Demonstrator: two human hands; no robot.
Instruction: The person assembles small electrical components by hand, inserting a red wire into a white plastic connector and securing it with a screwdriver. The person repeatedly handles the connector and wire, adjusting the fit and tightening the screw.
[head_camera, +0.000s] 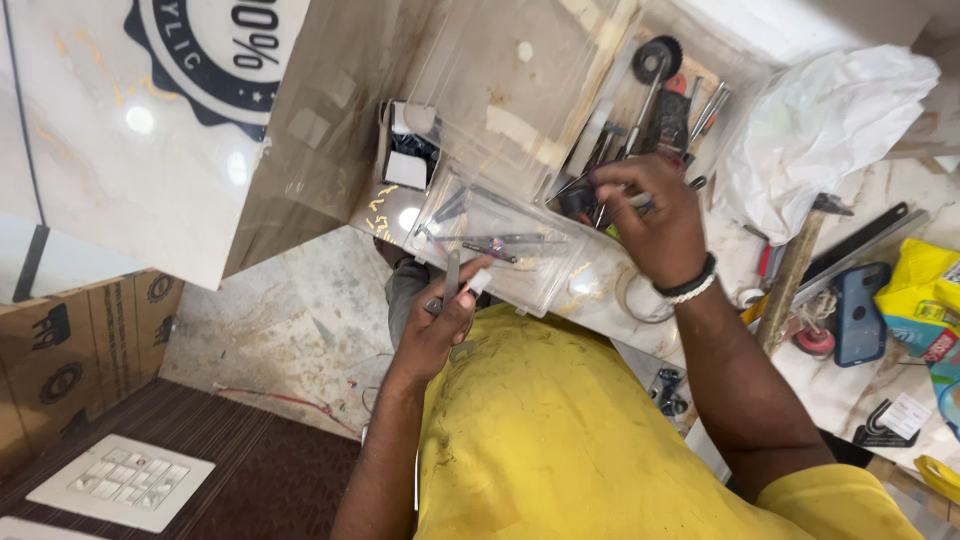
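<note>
Centre of the frame: the left hand (440, 320) pinches a thin grey metal tool (451, 274) at the edge of a clear plastic compartment box (505, 250). Upper right, the right hand (655, 225) closes its fingers around a slim metal rod (640, 200) among tools in an open clear plastic tray (690, 60).

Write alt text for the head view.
Seen from above, a person in a yellow shirt works at a cluttered marble counter: the left hand holds a small metal tool by a clear plastic case, while the right hand reaches into a tool tray.
</note>
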